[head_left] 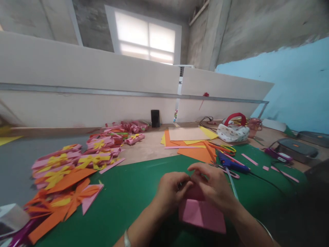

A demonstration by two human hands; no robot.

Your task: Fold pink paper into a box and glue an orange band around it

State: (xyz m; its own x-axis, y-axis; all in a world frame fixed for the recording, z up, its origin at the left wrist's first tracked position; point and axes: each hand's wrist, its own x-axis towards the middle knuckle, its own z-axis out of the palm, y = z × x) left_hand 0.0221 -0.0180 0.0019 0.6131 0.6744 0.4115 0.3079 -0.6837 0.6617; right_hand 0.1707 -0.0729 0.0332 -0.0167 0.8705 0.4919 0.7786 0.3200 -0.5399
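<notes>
A folded piece of pink felt or paper (203, 216) is between my hands over the green mat (133, 181), its lower flap hanging toward me. My left hand (173, 188) pinches its upper left edge, thumb and fingers pressed together. On the other side my right hand (212, 181) is closed on the upper right edge, with the fingers bent over the top. My fingers partly cover the upper part of the piece. Just right of my right hand lie a blue glue gun (232, 164) and scissors with yellow-green handles (227, 148).
Pink pieces with yellow bows (95, 159) are heaped at the left, with orange cut-outs (74, 197) nearer me. Orange sheets (196, 154) lie ahead. A white bag with a red handle (232, 132) and a dark case (295, 151) stand at the right. A cord crosses the mat.
</notes>
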